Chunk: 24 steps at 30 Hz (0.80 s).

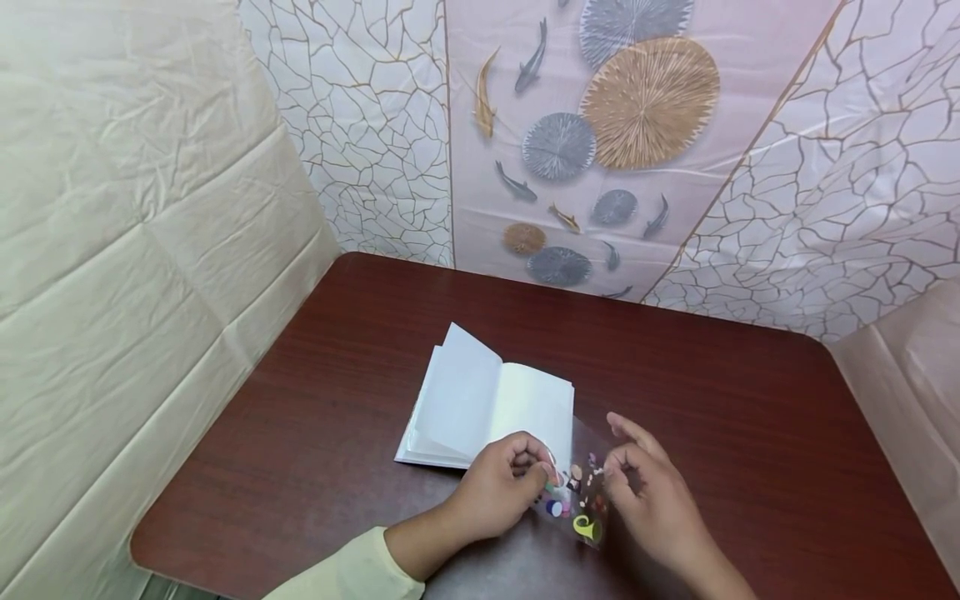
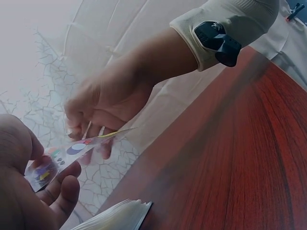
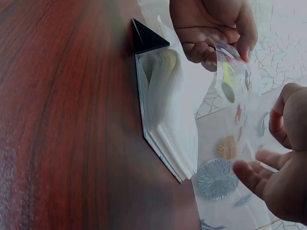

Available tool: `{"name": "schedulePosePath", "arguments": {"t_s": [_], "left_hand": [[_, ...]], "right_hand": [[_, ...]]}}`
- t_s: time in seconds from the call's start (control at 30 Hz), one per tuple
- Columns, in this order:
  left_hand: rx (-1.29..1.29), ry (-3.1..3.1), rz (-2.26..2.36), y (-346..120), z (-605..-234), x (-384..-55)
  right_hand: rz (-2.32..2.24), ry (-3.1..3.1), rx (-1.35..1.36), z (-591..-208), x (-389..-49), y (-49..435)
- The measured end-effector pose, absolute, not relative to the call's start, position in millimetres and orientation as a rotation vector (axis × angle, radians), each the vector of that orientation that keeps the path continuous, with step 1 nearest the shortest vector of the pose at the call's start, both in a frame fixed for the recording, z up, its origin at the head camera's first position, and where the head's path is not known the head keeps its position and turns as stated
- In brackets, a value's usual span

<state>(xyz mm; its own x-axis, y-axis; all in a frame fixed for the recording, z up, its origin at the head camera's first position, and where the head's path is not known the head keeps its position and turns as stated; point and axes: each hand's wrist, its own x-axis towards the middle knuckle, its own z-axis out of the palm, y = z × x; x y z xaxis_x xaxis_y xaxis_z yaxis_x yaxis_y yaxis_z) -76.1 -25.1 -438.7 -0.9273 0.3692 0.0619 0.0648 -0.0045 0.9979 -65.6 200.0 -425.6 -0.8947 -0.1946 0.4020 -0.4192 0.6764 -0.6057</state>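
Note:
A clear sheet of colourful stickers [image 1: 576,505] hangs in front of me, with a yellow horn-shaped sticker [image 3: 228,82] near its lower edge. My left hand [image 1: 498,487] pinches the sheet between thumb and fingers; the left wrist view shows the sheet [image 2: 72,149] tilted in that grip. At the sheet's right side is my right hand [image 1: 656,496], fingers loosely bent and partly spread. In the right wrist view this hand [image 3: 288,158] seems apart from the sheet, nothing visible in it. Behind the left hand lies an open book [image 1: 465,400] with blank white pages.
The book rests on a dark red-brown wooden table [image 1: 322,392]. Beyond the table's far edge hangs a patterned curtain [image 1: 517,208] with fish and round motifs. A cream cloth [image 1: 150,275] covers the left side.

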Motion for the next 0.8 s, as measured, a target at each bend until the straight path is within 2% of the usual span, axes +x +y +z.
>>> {"name": "schedulePosePath", "arguments": {"t_s": [0.4, 0.8], "left_hand": [[0.425, 2.045, 2.033, -25.7, -438.5, -75.8], [0.355, 1.996, 1.981, -25.3, -440.1, -76.5]], "right_hand": [[1.317, -2.739, 0.211, -428.5, -70.1, 209.1], [1.3, -2.876, -0.045, -421.4, -77.1, 235.1]]}}
